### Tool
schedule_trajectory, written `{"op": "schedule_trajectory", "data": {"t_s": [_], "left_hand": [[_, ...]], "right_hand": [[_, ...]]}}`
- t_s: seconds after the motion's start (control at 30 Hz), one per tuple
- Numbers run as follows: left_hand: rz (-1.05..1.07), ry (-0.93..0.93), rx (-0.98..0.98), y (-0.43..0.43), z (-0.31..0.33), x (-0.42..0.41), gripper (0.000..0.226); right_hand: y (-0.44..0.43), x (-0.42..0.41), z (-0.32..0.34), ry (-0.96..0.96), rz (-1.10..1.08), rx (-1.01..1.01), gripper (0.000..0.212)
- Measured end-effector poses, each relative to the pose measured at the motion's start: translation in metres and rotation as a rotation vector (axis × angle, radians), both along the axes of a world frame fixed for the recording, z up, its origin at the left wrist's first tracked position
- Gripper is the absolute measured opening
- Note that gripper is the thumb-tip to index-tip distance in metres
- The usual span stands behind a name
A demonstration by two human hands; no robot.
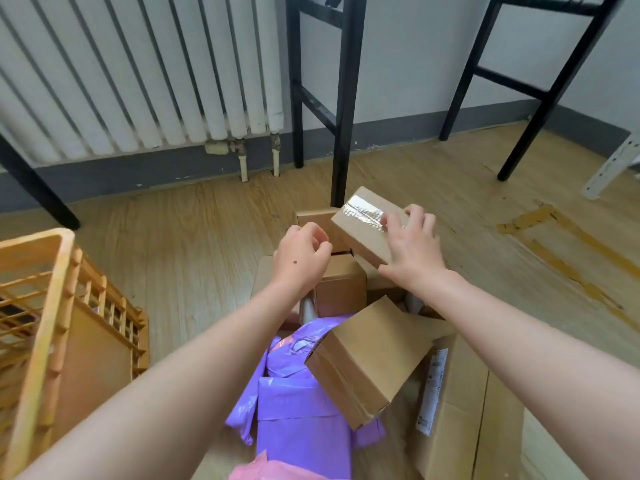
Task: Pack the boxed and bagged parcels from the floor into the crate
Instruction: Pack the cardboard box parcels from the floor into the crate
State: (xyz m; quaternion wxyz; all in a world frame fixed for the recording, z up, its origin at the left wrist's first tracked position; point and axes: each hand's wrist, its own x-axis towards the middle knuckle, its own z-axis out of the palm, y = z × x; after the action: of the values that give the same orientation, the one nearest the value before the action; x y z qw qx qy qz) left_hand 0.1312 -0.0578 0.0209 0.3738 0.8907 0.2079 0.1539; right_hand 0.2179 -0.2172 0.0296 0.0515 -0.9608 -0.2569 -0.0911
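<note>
The box I'm watching is plain brown cardboard with a shiny strip of clear tape along its top. It sits tilted at frame centre, above a pile of cartons, its long axis running from upper left to lower right. My right hand grips its right end, fingers over the far edge. My left hand hovers just left, fingers curled on nothing. A purple bag lies below, and the crate stands at lower left.

White radiator on wall, wood floor, black table legs.
</note>
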Motion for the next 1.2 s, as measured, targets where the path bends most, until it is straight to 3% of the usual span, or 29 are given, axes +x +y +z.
{"op": "schedule_trajectory", "data": {"t_s": [0.13, 0.33, 0.53, 0.63, 0.77, 0.9, 1.07, 1.2], "left_hand": [[0.072, -0.088, -0.131, 0.016, 0.046, -0.03, 0.025], [0.138, 0.009, -0.29, 0.039, 0.114, -0.085, 0.054], [0.331, -0.06, -0.718, 0.072, 0.168, -0.152, 0.075], [0.351, -0.105, -0.928, 0.095, 0.178, -0.194, 0.067], [0.371, -0.135, -1.068, 0.129, 0.171, -0.244, 0.06], [0.358, -0.182, -1.165, 0.161, 0.153, -0.287, 0.063], [0.375, -0.259, -1.113, 0.195, 0.13, -0.324, 0.059], [0.381, -0.327, -1.075, 0.224, 0.118, -0.35, 0.064]], "right_hand": [[0.013, -0.034, 0.047, -0.137, 0.156, -0.059, 0.072], [0.035, -0.1, 0.111, -0.283, 0.324, -0.134, 0.074], [0.062, -0.156, 0.144, -0.471, 0.54, -0.047, 0.074], [0.081, -0.177, 0.15, -0.617, 0.693, 0.068, 0.071], [0.112, -0.201, 0.149, -0.718, 0.858, 0.165, 0.069], [0.147, -0.225, 0.14, -0.654, 0.938, 0.248, 0.063], [0.201, -0.249, 0.128, -0.474, 0.996, 0.264, 0.065], [0.248, -0.274, 0.117, -0.212, 0.966, 0.318, 0.074]]}}
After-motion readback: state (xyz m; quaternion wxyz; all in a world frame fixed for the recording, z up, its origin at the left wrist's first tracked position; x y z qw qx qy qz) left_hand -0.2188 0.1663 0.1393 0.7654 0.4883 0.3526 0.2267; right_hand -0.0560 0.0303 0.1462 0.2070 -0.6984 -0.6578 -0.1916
